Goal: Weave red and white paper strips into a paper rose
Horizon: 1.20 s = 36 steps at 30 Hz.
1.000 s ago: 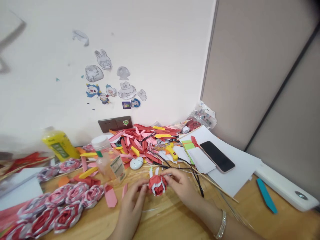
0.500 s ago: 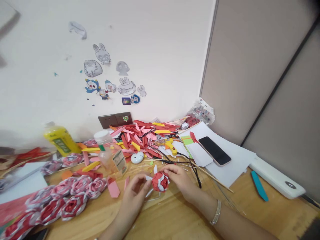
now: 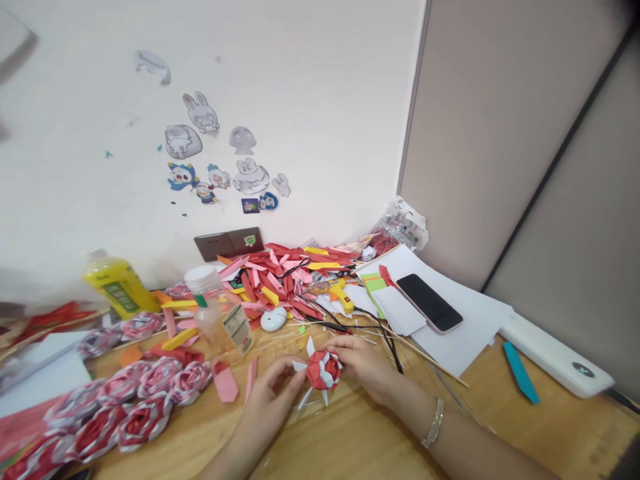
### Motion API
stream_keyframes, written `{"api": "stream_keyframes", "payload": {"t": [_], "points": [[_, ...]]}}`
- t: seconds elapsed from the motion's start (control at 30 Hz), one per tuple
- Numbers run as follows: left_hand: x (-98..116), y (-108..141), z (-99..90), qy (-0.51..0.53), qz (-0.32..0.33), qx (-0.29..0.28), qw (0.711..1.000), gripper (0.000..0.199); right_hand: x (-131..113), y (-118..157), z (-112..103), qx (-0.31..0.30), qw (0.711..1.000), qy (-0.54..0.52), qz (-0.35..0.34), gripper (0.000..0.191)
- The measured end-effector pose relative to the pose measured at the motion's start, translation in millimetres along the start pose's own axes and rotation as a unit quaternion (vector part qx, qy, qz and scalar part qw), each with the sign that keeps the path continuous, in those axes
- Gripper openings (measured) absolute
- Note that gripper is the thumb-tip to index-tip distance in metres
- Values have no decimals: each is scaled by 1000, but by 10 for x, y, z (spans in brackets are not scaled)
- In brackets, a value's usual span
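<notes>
A red and white folded paper flower (image 3: 323,370) is held up between my two hands over the wooden table (image 3: 345,440). White pointed paper strips stick out from its left side and underneath. My left hand (image 3: 275,393) pinches a white strip at the flower's left edge between thumb and fingers. On the other side, the fingers of my right hand (image 3: 363,367) are closed on the flower's right edge, the tips partly hidden behind it. To the left of my left hand lie a pink paper strip (image 3: 226,383) and several finished-looking paper flowers (image 3: 145,421), red-white and pink-white.
Behind my hands are a clear bottle (image 3: 215,320), a white earphone case (image 3: 273,319), a pile of paper strips (image 3: 270,277) and a yellow glue gun (image 3: 341,297) with its cable. A phone (image 3: 430,302) rests on white paper; a white power bank-like bar (image 3: 555,357) is at right.
The flower has turned slightly in my hands, so more white strips show below it. Both hands stay closed on it. The view has shifted a little.
</notes>
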<state>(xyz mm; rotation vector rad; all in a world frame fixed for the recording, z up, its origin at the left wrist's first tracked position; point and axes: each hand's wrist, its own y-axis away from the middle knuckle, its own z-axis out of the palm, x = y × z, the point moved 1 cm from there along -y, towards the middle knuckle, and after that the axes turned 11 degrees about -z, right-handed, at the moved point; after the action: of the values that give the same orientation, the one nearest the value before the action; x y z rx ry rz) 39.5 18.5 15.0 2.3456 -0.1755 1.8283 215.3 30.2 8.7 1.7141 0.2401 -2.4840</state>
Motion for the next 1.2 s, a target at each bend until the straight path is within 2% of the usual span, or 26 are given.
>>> {"api": "stream_keyframes", "payload": {"t": [0.23,0.53,0.77,0.93,1.03,1.2], "points": [[-26,18,-2,-27,101,49,993,24,28,-22,-6,0,996,-91,21,25],[20,6,-11,-159,152,0,975,18,106,-61,-65,17,998,-66,6,18],[8,-15,-16,-212,225,1,951,18,78,-56,-88,-1,1000,-27,4,22],[21,1,-31,-263,250,-20,932,18,60,-58,-123,3,997,76,-27,22],[-5,-10,-40,-295,270,-8,917,21,57,-60,-119,20,991,128,-40,22],[-63,-13,-18,-338,282,28,898,24,36,-65,-97,30,986,158,-49,21]]}}
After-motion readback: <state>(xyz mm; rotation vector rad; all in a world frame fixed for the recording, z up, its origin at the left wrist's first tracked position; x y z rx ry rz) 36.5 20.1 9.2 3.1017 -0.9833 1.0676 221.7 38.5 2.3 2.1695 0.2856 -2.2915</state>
